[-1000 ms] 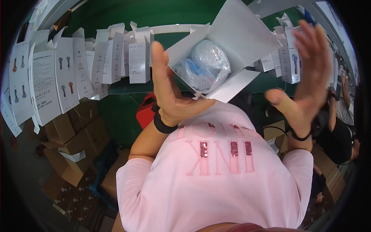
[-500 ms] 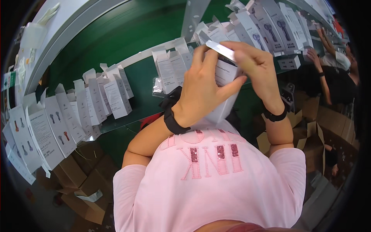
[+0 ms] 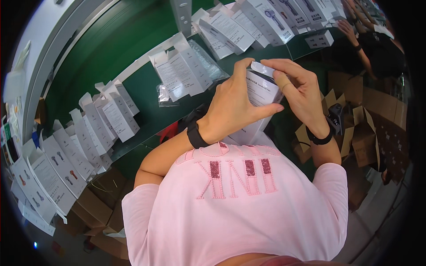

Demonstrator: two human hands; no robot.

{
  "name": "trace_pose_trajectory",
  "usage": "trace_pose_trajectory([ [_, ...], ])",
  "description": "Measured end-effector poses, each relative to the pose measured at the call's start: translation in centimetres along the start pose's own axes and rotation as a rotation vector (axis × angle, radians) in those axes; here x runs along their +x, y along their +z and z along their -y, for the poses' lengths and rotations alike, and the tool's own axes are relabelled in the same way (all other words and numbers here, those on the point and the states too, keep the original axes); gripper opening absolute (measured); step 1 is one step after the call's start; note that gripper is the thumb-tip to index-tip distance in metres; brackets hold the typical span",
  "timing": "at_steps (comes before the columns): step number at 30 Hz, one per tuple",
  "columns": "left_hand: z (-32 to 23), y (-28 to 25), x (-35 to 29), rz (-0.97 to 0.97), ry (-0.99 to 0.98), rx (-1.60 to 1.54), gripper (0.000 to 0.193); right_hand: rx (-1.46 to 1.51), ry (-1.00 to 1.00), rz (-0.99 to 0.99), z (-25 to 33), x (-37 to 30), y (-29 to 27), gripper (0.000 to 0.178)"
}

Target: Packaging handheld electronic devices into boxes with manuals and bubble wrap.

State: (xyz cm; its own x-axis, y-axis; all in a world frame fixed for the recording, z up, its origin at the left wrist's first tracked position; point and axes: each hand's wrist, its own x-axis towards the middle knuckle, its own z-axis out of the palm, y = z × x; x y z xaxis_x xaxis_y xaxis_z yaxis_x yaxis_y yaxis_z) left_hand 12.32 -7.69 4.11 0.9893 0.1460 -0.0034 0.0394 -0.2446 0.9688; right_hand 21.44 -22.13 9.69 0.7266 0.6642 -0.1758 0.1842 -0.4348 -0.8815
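Close in front of my chest stands a white printed carton [image 3: 262, 92], the picture on its front not visible from here. My left hand [image 3: 228, 103] is wrapped round its left side, with the thumb stretched across the printed face. At the carton's top right corner, my right hand [image 3: 302, 88] has its fingers bent, the thumb and fingertips on the top flap [image 3: 262, 69]. That flap tilts over the opening, and a dark gap shows beneath it. What lies inside the carton is hidden.
White cartons [image 3: 120, 122] with raised flaps line the green bench on the left. More cartons [image 3: 179, 75] and clear plastic bags [image 3: 206, 62] stand ahead; another row [image 3: 266, 22] runs right. Brown boxes [image 3: 361, 137] lie below at right, near a co-worker's arm [image 3: 364, 60].
The view has turned, so the bench things sit further left. My right hand has shifted its grip, and the top flap that stuck up now lies lower over the carton's opening.
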Motion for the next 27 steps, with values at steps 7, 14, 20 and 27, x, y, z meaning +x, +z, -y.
trace_pose_trajectory([
  [7, -1.1, 3.3, 2.4, 0.081, 0.027, 0.022, 0.099, -0.116, -0.032, 0.056, -1.7, -1.6, -4.2, 0.028],
  [14, -1.7, 8.4, 6.4, 0.173, 0.064, -0.012, 0.097, 0.272, 0.097, -0.041, -6.5, -2.3, -9.0, 0.033],
  [20, -2.4, 12.7, 9.0, 0.213, 0.087, -0.049, 0.098, 0.264, -0.016, 0.095, -10.2, -2.8, -16.5, 0.026],
  [27, -3.1, 15.4, 12.0, 0.261, -0.002, -0.057, 0.096, 0.044, -0.179, 0.105, -11.6, -2.5, -19.0, 0.029],
])
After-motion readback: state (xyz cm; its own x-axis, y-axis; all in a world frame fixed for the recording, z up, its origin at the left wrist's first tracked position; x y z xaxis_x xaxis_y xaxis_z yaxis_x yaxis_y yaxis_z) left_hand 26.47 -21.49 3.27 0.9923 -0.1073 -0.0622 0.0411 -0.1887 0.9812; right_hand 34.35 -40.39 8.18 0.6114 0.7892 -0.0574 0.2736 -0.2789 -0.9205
